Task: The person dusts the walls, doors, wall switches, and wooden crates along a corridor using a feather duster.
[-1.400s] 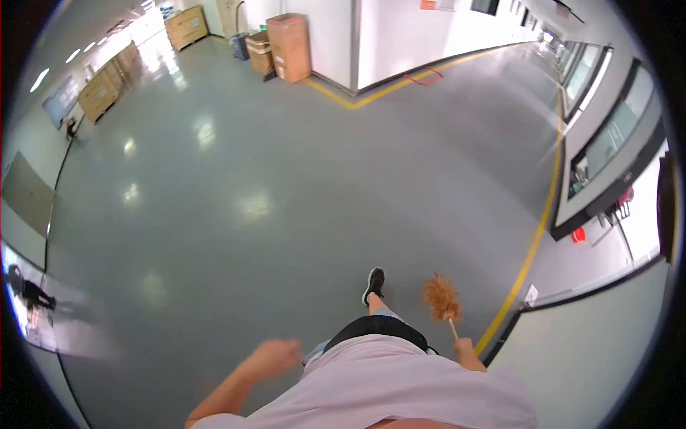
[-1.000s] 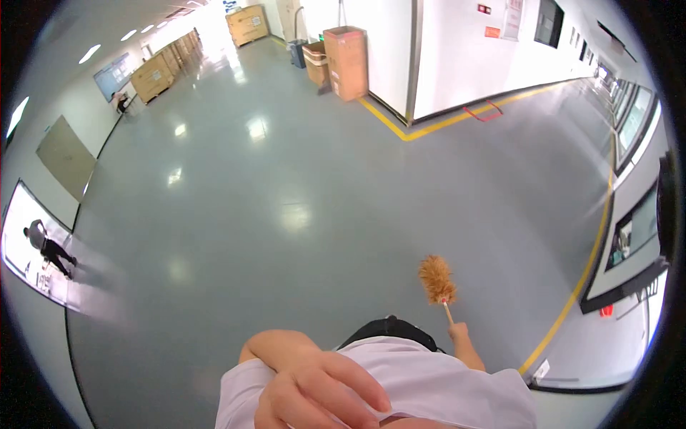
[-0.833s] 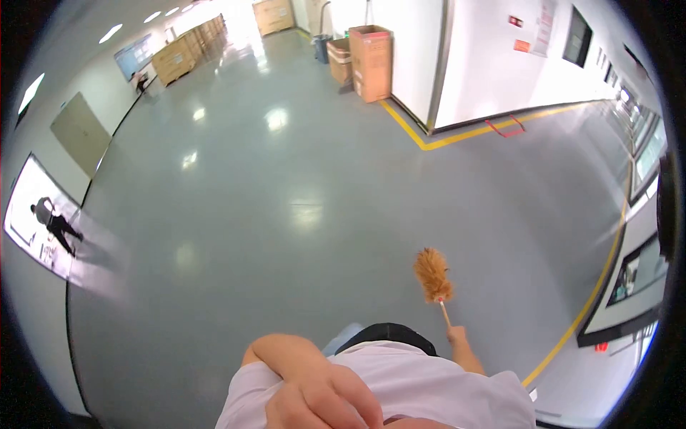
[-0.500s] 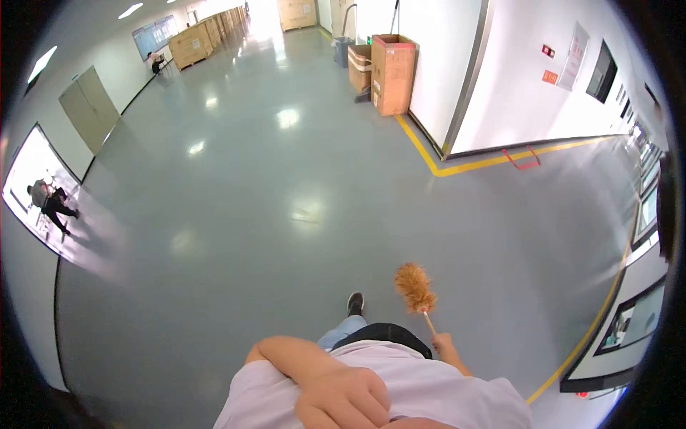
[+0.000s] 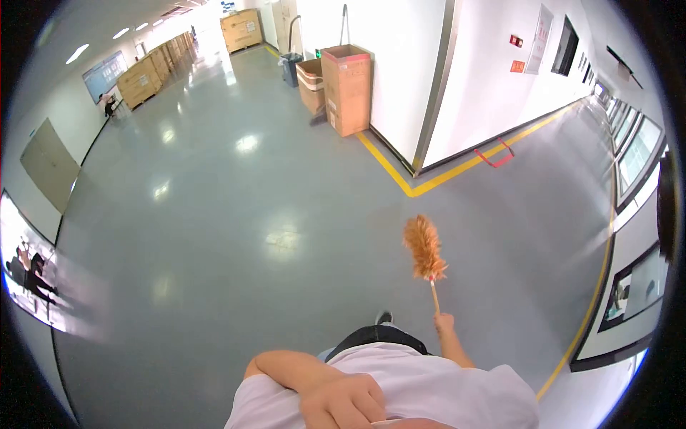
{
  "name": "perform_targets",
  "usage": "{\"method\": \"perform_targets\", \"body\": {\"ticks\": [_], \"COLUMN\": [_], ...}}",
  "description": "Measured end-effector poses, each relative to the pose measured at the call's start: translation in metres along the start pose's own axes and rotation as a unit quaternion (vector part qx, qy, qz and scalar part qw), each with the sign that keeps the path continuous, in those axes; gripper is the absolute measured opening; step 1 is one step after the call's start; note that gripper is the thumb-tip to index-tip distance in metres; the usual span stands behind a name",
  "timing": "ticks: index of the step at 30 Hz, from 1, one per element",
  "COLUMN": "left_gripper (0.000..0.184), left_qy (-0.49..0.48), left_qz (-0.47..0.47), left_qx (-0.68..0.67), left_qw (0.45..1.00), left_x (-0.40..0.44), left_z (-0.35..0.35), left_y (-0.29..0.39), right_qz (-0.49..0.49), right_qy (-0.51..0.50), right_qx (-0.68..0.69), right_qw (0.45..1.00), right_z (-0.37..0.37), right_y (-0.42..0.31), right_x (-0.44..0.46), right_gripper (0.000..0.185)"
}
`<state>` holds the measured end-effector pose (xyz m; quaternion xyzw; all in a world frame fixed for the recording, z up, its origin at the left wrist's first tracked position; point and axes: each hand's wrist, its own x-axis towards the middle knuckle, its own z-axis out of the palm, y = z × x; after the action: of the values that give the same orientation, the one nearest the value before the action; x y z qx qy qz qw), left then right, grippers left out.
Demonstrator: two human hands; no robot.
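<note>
1. Duster (image 5: 424, 247), orange-brown and fluffy, shows right of centre in the frame, against the grey floor (image 5: 321, 193).
2. The right hand (image 5: 444, 323), lower right of centre, has its fingers wrapped around the duster's handle (image 5: 435, 295).
3. The left hand (image 5: 343, 400) lies against the pale shirt (image 5: 443, 393) at bottom centre; its fingers are bent, and whether they grip anything I cannot tell.
4. A tall box (image 5: 348, 96) stands beside a shorter box (image 5: 310, 82), upper centre.

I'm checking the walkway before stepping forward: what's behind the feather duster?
Grey floor shows around the feathers of the feather duster in the right hand; the patch directly behind them is covered and cannot be seen.
</note>
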<state>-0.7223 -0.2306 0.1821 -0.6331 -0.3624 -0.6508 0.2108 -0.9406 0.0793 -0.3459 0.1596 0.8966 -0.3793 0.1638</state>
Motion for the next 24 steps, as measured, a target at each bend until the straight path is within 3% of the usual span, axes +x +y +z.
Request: {"method": "perform_targets", "body": {"ticks": [5, 7, 14, 19, 24], "left_gripper": [0.016, 0.017, 0.019, 0.019, 0.021], "left_qy": [0.02, 0.006, -0.051, -0.045, -0.007], "left_qz": [-0.02, -0.022, -0.033, -0.036, -0.026], "left_qx": [0.033, 0.045, 0.081, 0.078, 0.066], "left_qw": [0.999, 0.999, 0.995, 0.995, 0.997], "left_x": [-0.01, -0.011, 0.006, 0.01, 0.022], "left_z": [-0.076, -0.111, -0.249, -0.332, -0.391], "left_y": [-0.03, -0.048, -0.124, -0.168, -0.205], "right_qz": [-0.043, -0.027, -0.11, -0.162, -0.205], "right_qy": [0.019, 0.026, 0.029, 0.009, 0.034], "right_qx": [0.009, 0.017, 0.022, 0.017, 0.1], "right_qw": [0.999, 0.999, 0.993, 0.987, 0.973], "right_z": [-0.014, -0.009, 0.01, 0.007, -0.004], "right_y": [-0.109, -0.154, -0.287, -0.401, -0.479], "right_x": [0.042, 0.065, 0.193, 0.277, 0.318], "right_gripper": [0.023, 0.023, 0.028, 0.03, 0.025]}}
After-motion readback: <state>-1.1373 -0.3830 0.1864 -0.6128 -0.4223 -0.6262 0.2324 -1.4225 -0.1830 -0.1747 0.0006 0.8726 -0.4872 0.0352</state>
